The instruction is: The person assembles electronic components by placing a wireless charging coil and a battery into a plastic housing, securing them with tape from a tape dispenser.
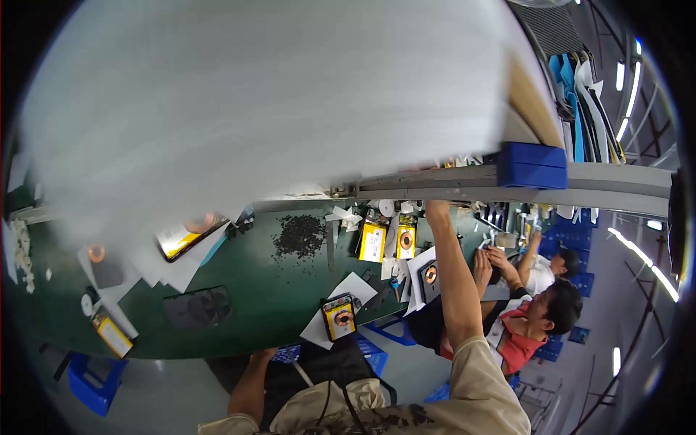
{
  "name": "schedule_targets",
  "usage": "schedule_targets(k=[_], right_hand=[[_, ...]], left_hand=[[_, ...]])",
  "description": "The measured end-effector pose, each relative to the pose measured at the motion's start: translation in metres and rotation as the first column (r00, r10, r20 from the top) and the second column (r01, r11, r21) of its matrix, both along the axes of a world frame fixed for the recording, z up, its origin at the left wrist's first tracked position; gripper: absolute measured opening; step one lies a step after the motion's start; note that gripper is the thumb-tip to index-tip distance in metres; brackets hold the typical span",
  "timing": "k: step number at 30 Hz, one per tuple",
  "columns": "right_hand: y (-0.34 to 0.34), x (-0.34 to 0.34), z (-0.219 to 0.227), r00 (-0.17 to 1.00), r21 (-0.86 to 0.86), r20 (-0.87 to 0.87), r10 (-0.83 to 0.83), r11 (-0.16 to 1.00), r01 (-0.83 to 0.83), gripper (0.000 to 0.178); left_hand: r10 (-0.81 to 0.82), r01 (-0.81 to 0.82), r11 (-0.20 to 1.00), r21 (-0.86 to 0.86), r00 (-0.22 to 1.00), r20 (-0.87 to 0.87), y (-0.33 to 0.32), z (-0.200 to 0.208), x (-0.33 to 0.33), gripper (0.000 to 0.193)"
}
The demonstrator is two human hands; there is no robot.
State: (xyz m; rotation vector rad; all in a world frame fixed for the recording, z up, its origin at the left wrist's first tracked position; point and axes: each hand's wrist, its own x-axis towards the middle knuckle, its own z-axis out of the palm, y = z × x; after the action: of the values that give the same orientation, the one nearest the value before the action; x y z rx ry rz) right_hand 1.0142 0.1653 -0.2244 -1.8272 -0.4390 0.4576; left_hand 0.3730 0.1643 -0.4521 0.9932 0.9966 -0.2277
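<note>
My right arm stretches far across the green worktable, and my right hand (437,210) reaches the grey shelf beam (464,181), which hides its fingers. Down at the table's near edge is my left hand (264,354), small and dark in view; its fingers cannot be made out. A blue patterned piece (288,354) lies beside it. In front of me, an opened device with a yellow battery and copper coil (339,317) rests on white paper (315,332). Two more yellow battery units, one plain (373,243) and one with a coil (406,238), are left of my right forearm.
A large blurred pale surface (254,94) covers the upper view. Small black parts (299,236) are heaped on the table (268,290), near dark casings (197,307). A blue bin (531,165) is on the beam. Two people sit at right; a blue stool (98,384) stands at left.
</note>
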Motion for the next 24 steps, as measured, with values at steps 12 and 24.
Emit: schedule_targets(k=[12, 24], right_hand=[[-0.033, 0.038, 0.053, 0.882, 0.149, -0.467, -0.068, 0.977, 0.155, 0.035], [0.038, -0.033, 0.101, 0.893, 0.1, -0.451, -0.013, 0.993, 0.065, 0.034]], left_hand=[[-0.022, -0.011, 0.99, 0.142, 0.974, 0.226, 0.038, -0.016, 0.177, 0.045], [-0.079, -0.129, 0.831, 0.541, 0.935, 0.345, 0.198, 0.005, 0.24, 0.045]])
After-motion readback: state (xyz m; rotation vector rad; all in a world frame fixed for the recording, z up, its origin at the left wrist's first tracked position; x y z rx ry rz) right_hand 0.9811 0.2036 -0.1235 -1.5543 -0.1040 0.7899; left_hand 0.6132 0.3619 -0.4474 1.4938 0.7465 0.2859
